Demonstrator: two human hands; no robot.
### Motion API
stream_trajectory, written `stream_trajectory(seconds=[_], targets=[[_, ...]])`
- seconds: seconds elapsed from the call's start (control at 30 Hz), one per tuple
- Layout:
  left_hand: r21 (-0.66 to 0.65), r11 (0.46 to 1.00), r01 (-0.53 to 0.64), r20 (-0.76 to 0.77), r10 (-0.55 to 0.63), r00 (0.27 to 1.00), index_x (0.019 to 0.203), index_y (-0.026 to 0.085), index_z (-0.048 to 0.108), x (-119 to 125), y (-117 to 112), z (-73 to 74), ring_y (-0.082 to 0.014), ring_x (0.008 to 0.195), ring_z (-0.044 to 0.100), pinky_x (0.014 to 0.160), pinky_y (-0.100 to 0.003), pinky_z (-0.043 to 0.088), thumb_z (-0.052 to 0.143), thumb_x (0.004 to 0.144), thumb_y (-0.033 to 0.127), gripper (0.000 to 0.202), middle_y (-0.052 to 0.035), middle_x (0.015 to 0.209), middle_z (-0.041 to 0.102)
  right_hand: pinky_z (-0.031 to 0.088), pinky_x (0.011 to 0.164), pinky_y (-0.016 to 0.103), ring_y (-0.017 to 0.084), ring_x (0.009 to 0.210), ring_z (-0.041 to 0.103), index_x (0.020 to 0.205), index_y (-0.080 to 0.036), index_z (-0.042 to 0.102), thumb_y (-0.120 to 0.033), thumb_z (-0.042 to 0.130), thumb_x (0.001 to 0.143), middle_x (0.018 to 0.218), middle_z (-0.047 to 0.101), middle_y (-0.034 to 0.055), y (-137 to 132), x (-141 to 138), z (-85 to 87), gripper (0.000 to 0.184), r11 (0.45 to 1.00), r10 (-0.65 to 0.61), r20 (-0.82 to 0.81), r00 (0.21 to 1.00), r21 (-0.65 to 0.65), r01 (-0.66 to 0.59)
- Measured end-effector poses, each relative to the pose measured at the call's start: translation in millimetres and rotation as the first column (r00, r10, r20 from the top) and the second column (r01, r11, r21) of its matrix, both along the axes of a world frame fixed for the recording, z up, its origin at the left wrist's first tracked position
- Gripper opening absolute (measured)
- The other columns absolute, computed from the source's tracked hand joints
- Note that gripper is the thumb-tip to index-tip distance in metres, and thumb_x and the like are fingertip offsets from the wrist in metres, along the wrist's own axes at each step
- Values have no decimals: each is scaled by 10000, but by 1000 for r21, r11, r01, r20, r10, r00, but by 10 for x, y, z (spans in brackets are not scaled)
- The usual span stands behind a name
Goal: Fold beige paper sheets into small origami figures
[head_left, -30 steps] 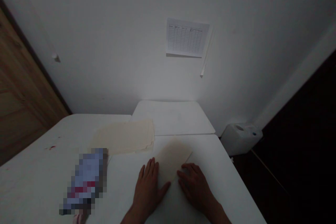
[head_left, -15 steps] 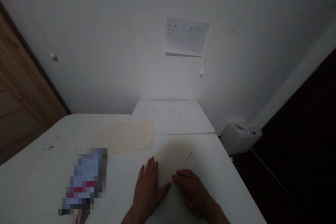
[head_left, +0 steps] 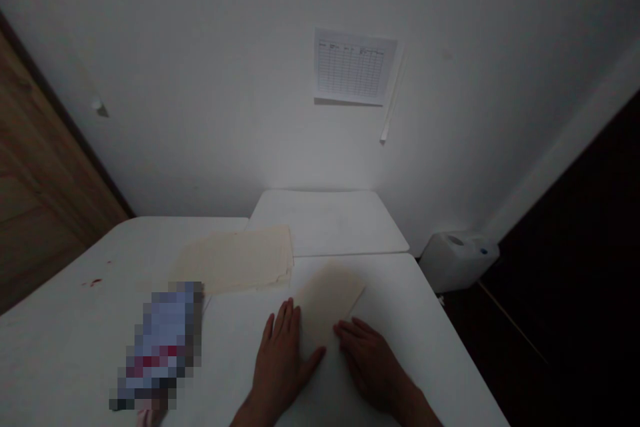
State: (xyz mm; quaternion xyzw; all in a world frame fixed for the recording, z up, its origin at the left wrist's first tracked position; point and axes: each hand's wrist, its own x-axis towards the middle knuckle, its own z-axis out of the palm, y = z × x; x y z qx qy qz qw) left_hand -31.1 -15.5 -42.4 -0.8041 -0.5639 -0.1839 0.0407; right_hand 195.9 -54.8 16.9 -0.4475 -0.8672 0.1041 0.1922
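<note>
A cream sheet of paper (head_left: 327,297) lies on the white table (head_left: 80,327), running from the middle toward me. My left hand (head_left: 283,360) lies flat on its left side, fingers stretched out and together, thumb spread toward the middle. My right hand (head_left: 367,357) rests flat on the sheet's right side with its fingers spread, pointing up and left. Both hands press the paper and hold nothing.
A stack of cream sheets (head_left: 235,260) lies behind my left hand. A blurred-out object (head_left: 160,343) sits at the left. A second white table (head_left: 327,220) stands against the wall under a printed chart (head_left: 354,68). A white container (head_left: 457,257) stands on the floor right.
My right hand slid a little toward my left hand and then back to the right along the sheet. My left hand stayed where it was.
</note>
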Motion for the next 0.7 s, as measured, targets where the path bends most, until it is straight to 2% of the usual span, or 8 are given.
stream_trajectory(seconds=[0.3, 0.7], targets=[[1, 1000, 5, 4, -5, 1000, 1368, 66, 392, 3, -18, 29, -328, 1375, 307, 1111, -516, 264, 491, 797, 626, 806, -223, 1464, 368, 367, 1103, 413, 203, 1239, 507, 1333, -131, 486, -138, 342, 949, 1315, 570, 108, 183, 153, -109, 410, 991, -99, 15, 995, 93, 97], [-19, 1000, 6, 2, -6, 1000, 1365, 55, 395, -1, -18, 46, -336, 1374, 305, 1104, -528, 282, 504, 797, 606, 798, -228, 1465, 362, 363, 1097, 429, 212, 1214, 529, 1316, -161, 512, -231, 335, 967, 1298, 584, 99, 488, 411, -271, 398, 958, -258, 34, 966, 138, 251]])
